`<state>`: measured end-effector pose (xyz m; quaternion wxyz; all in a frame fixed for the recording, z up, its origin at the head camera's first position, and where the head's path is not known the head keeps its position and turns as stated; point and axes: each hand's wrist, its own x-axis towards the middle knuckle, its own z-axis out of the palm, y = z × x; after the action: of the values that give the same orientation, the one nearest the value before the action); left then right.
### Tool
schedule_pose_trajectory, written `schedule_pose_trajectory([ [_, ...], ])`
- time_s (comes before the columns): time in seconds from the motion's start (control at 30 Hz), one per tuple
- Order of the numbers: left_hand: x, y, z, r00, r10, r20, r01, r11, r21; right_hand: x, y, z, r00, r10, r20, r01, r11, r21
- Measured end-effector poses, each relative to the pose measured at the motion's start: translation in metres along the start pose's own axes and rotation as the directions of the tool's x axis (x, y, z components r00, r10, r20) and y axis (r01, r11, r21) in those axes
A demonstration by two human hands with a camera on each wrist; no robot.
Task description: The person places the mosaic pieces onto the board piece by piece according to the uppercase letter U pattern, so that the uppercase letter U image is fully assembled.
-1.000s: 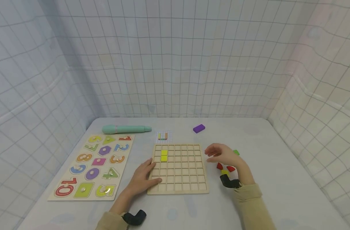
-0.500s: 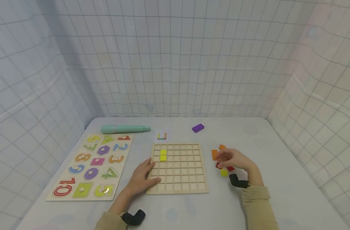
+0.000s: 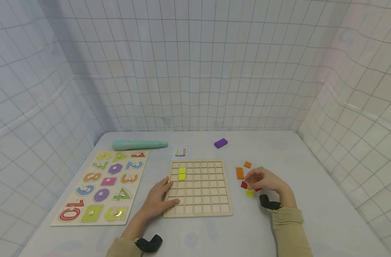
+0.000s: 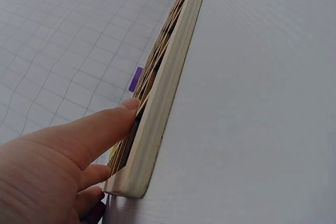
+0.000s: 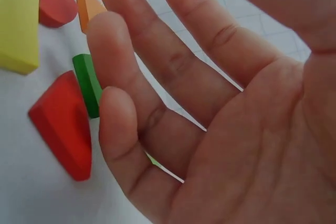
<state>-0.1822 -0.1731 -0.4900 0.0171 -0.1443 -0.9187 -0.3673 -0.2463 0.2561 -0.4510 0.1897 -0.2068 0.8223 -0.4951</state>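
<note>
My left hand (image 3: 158, 198) rests on the left edge of a wooden grid board (image 3: 198, 200), its thumb over the top in the left wrist view. Two yellow square tiles (image 3: 181, 174) sit in the board's cells, upper left. To the right of the board, my right hand (image 3: 269, 181) hovers low over loose coloured pieces, fingers loosely bent. Around it lie orange tiles (image 3: 240, 173), a red piece (image 3: 244, 185), a yellow tile (image 3: 250, 193) and a partly hidden green piece (image 3: 261, 167). The right wrist view shows another red piece (image 5: 65, 129) beside the fingers; the thumb and index fingertips are out of that frame.
A number puzzle board (image 3: 134, 188) lies at the left. Behind it is a turquoise tube-shaped object (image 3: 139, 144). A small card with a U-shaped pattern (image 3: 181, 152) lies behind the grid board, and a purple block (image 3: 220, 143) farther back. Grid-patterned cloth (image 3: 195, 71) walls the table.
My right hand has moved right and down from the board's right edge to the loose pieces, uncovering the orange tiles. The left hand stays on the board.
</note>
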Motion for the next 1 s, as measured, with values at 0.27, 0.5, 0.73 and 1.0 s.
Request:
schedule_pose_trajectory([
  [0.27, -0.001, -0.001, 0.001, 1.0, 0.011, -0.019, -0.011, 1.0, -0.01, 0.001, 0.006, 0.002, 1.0, 0.019, 0.015, -0.019, 1.0, 0.007],
  [0.5, -0.002, -0.002, 0.003, 0.994, 0.079, -0.075, -0.079, 0.997, -0.006, 0.0, 0.008, 0.003, 1.0, 0.021, 0.002, -0.021, 1.0, 0.021],
  [0.73, 0.001, -0.004, 0.002, 1.0, -0.006, 0.004, 0.006, 1.0, -0.008, 0.002, 0.012, 0.002, 1.0, 0.017, 0.003, -0.017, 1.0, 0.016],
  [1.0, -0.001, 0.0, -0.001, 1.0, -0.019, 0.02, 0.019, 1.0, -0.013, 0.003, 0.012, 0.003, 0.999, 0.032, -0.011, -0.032, 0.999, -0.019],
])
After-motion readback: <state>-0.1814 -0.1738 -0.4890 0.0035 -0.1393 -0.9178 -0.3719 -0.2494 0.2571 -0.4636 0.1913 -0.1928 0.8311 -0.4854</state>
